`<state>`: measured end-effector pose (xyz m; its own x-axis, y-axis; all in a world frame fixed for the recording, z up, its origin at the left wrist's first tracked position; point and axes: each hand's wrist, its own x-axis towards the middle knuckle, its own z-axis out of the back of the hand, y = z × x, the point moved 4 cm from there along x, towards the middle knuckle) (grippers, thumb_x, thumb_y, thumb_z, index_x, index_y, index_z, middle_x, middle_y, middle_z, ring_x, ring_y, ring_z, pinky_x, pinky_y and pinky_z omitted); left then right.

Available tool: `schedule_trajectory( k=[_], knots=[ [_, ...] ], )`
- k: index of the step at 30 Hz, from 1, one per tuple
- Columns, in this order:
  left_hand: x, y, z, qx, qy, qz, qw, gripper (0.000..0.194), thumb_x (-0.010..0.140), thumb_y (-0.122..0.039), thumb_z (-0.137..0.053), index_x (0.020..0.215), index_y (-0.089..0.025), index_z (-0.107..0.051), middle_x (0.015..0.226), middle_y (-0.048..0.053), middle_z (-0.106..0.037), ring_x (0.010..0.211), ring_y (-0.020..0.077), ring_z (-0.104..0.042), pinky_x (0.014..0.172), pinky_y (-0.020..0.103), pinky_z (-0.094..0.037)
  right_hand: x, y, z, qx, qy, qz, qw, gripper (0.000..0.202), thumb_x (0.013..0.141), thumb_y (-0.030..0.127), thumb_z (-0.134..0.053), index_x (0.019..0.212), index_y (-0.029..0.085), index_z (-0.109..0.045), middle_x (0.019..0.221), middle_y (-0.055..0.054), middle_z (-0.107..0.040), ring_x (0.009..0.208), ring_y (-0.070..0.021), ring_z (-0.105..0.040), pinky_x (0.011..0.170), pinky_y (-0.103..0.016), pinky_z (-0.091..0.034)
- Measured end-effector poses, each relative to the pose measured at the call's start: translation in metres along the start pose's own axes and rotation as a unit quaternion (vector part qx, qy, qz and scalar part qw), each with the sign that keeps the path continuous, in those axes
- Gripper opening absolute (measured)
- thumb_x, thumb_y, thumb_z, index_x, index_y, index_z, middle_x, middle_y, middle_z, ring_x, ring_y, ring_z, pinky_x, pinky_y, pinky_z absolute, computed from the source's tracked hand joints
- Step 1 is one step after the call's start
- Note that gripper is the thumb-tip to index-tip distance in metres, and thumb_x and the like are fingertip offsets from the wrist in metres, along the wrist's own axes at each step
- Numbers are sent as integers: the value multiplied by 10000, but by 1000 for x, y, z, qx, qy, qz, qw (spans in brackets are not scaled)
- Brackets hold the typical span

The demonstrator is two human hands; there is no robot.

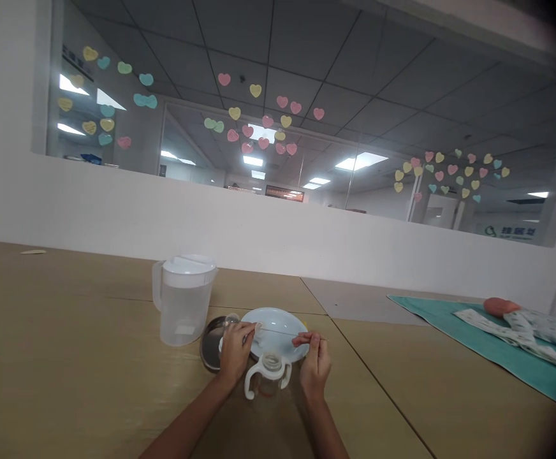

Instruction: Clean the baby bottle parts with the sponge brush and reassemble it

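Note:
My left hand [236, 347] is closed around a white part [258, 329] with a small pale tip; its exact kind is mostly hidden by my fingers. My right hand [316, 363] pinches a thin wire-like rod [280, 331], which runs left to the white part. Both hands are raised over a pale blue bowl [273, 315]. Between my wrists stands a clear baby bottle [269, 382] with two white handles, its mouth uncovered. Beside my left hand lies a round metal dish [210, 347], and a clear dome-shaped piece [231, 320] shows behind my knuckles.
A translucent lidded pitcher [185, 309] stands left of the dish. On the right, a teal cloth [450, 331] carries a patterned cloth [521, 331] and an orange-red rounded thing [500, 307]. A small flat pale piece [33, 252] lies far left. A white wall [268, 223] borders the table.

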<state>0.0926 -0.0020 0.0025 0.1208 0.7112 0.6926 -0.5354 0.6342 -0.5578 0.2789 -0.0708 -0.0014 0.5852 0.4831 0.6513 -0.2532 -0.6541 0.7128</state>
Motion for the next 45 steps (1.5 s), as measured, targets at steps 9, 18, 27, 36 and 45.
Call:
schedule_trajectory(
  k=[9,18,27,36,45],
  knots=[
    [2,-12,7,51,50,-34,997,294,867,-257,-450,1043,-298,-681,1000,39,-679,941,222,-523,870,378,-360,1,-6,-6,12,58,-44,997,382,881,513,-409,795,179,-576,693,-35,-653,703,-167,-617,725,-279,-442],
    [0,-11,3,-16,45,-27,998,252,861,-311,-465,1044,-234,-620,971,29,-681,989,218,-542,919,373,-349,9,-10,-9,36,94,-99,990,442,808,565,-494,707,161,-642,714,-64,-672,724,-182,-620,718,-288,-459],
    [3,-14,1,-76,12,-16,997,160,843,-293,-471,948,-213,-561,991,45,-659,1049,220,-533,943,372,-352,11,-6,-11,16,127,-70,989,465,823,558,-479,653,177,-685,767,-78,-698,855,-215,-622,819,-322,-446],
    [4,-17,-6,-111,24,-18,993,171,838,-300,-495,977,-214,-544,979,38,-676,1044,216,-545,955,372,-351,11,-8,-16,12,190,-61,980,380,817,509,-524,744,190,-717,814,-61,-702,845,-205,-626,832,-318,-448],
    [6,-20,-13,-164,28,-20,986,189,806,-297,-538,970,-203,-533,908,31,-676,911,188,-600,840,316,-422,10,-9,-19,-3,210,-10,978,304,804,468,-572,836,220,-745,1080,-98,-631,1060,-222,-551,928,-375,-431]
  ],
)
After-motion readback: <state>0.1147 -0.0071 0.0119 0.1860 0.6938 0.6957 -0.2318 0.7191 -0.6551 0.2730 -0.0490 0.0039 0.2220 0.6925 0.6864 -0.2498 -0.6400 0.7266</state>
